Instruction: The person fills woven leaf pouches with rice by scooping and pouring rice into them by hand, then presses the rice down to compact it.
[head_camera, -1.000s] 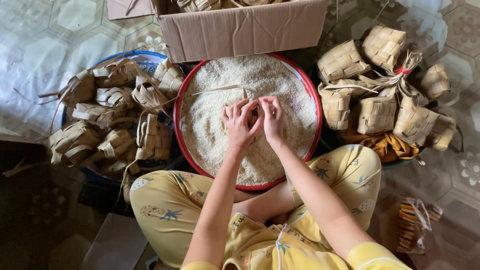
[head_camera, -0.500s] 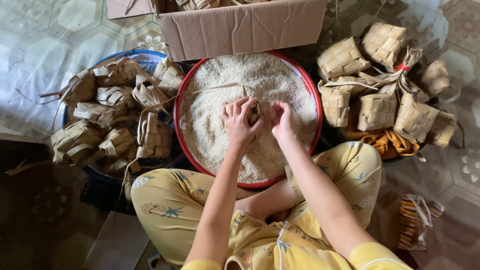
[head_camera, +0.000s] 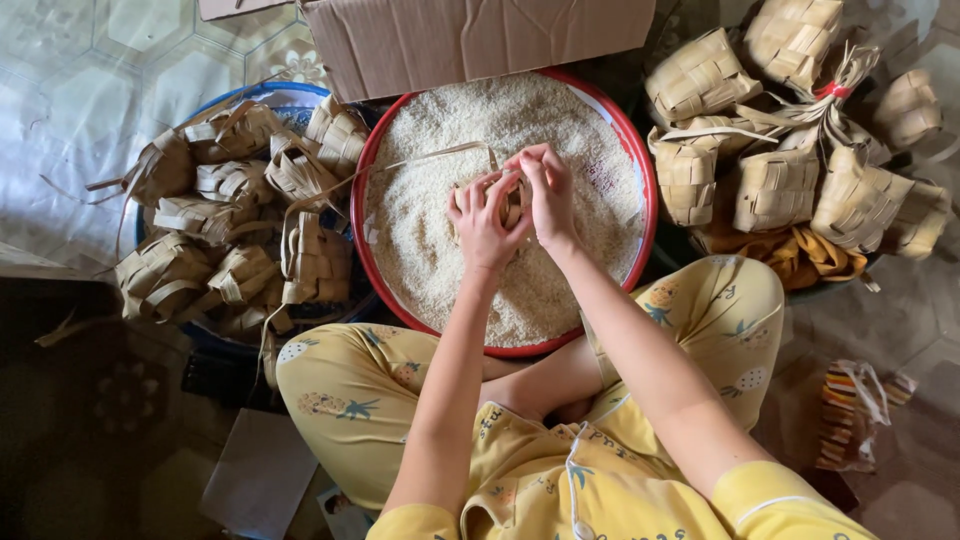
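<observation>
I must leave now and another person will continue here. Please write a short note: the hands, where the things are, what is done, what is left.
Left hand and right hand together hold one woven leaf pouch over the red basin of rice.
Pile of pouches in the blue basin, on the person's left.
Tied bundle of pouches on the right.
Which pile is filled: cannot tell.
</observation>
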